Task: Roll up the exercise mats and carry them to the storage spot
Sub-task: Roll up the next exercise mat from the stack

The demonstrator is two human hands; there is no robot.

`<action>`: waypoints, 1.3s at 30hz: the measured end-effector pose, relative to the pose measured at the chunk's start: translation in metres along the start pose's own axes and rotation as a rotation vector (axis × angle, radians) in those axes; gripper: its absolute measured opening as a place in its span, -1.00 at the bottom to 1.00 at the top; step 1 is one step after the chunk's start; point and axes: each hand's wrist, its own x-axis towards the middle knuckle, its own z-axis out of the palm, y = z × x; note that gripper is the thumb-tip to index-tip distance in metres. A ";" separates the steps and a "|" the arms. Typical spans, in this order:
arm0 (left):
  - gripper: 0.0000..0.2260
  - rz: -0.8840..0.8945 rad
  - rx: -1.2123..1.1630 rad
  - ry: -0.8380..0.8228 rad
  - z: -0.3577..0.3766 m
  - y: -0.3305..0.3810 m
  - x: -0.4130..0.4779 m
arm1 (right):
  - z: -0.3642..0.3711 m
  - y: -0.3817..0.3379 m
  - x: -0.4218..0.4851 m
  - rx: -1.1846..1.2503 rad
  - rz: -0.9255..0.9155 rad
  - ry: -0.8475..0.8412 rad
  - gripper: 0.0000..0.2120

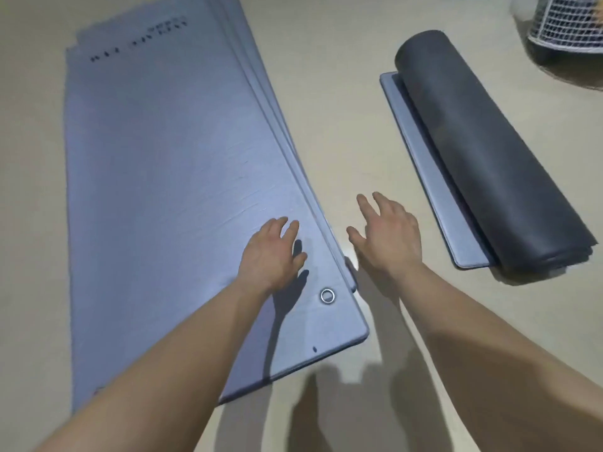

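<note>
A stack of flat blue-grey exercise mats [163,177] lies unrolled on the floor at the left, with dark lettering at its far end and a metal eyelet [327,295] near its near right corner. My left hand [272,252] hovers over or rests on the top mat near that corner, fingers spread and holding nothing. My right hand [388,236] is over the bare floor just right of the stack's edge, fingers spread, empty. To the right lies a dark rolled mat [489,158], with its loose blue-grey end flap [430,177] flat on the floor beside it.
The beige floor [339,109] runs between the mat stack and the rolled mat. A white wire-mesh basket [567,24] on a dark base stands at the far right corner.
</note>
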 end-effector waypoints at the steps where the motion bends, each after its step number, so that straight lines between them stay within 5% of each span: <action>1: -0.43 -0.035 0.000 -0.006 -0.001 -0.021 -0.022 | 0.001 -0.019 -0.011 -0.008 -0.048 -0.015 -0.38; 10: -0.32 -0.303 -0.114 -0.135 0.066 -0.132 -0.211 | 0.058 -0.131 -0.134 -0.151 -0.445 -0.393 -0.57; 13: -0.19 -0.344 -0.117 -0.216 0.121 -0.147 -0.241 | 0.091 -0.151 -0.154 -0.270 -0.611 -0.469 -0.49; 15: -0.09 -0.359 -0.078 -0.281 0.155 -0.156 -0.250 | 0.111 -0.158 -0.163 -0.296 -0.650 -0.451 -0.45; 17: -0.09 -0.315 -0.018 -0.179 0.174 -0.165 -0.255 | 0.126 -0.160 -0.167 -0.306 -0.643 -0.377 -0.47; 20: -0.27 -0.274 -0.086 0.012 0.185 -0.180 -0.260 | 0.138 -0.152 -0.167 -0.304 -0.731 -0.242 -0.53; 23: -0.45 -0.293 -0.133 -0.033 0.184 -0.183 -0.269 | 0.126 -0.151 -0.168 -0.290 -0.837 -0.198 -0.70; 26: -0.47 -0.342 -0.134 0.069 0.156 -0.178 -0.274 | 0.095 -0.166 -0.173 -0.177 -0.739 -0.216 -0.98; 31: -0.73 -0.390 -0.169 0.105 0.088 -0.152 -0.291 | 0.034 -0.183 -0.195 -0.097 -0.453 -0.195 -0.82; 39: -0.78 -0.399 -0.228 0.165 0.050 -0.139 -0.321 | -0.003 -0.176 -0.213 -0.164 -0.399 -0.180 -0.84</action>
